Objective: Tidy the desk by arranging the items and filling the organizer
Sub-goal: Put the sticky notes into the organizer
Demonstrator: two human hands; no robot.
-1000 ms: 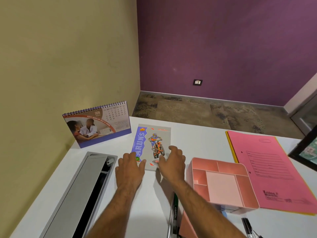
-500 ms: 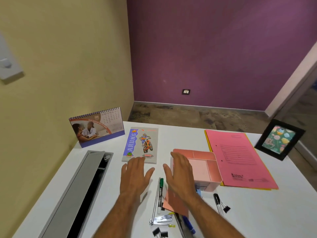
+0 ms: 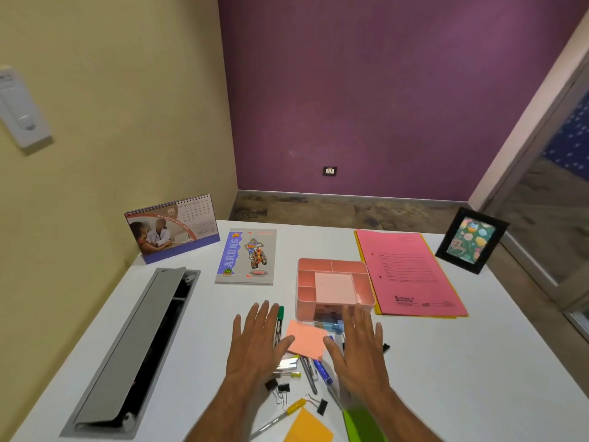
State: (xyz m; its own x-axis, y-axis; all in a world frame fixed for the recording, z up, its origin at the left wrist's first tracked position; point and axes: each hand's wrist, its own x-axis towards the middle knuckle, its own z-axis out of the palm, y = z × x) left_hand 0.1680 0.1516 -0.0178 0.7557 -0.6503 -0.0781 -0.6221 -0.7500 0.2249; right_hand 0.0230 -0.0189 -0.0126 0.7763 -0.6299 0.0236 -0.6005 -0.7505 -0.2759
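Notebook cover reads "ARUNS".

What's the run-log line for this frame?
phase: reaching for loose stationery | left hand: open, over green marker | right hand: open, by pink sticky pad | pink organizer: pens not in yet

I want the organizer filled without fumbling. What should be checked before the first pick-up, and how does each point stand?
1. Both hands free: left hand and right hand open, holding nothing: ok.
2. Pink organizer upright, compartments open on top: ok.
3. Green marker exposed beside the left hand: ok.
4. Pens uncovered: pink sticky pad lies over them: not ok.
5. Binder clips within reach: ok.
6. Organizer drawer contents: cannot tell.
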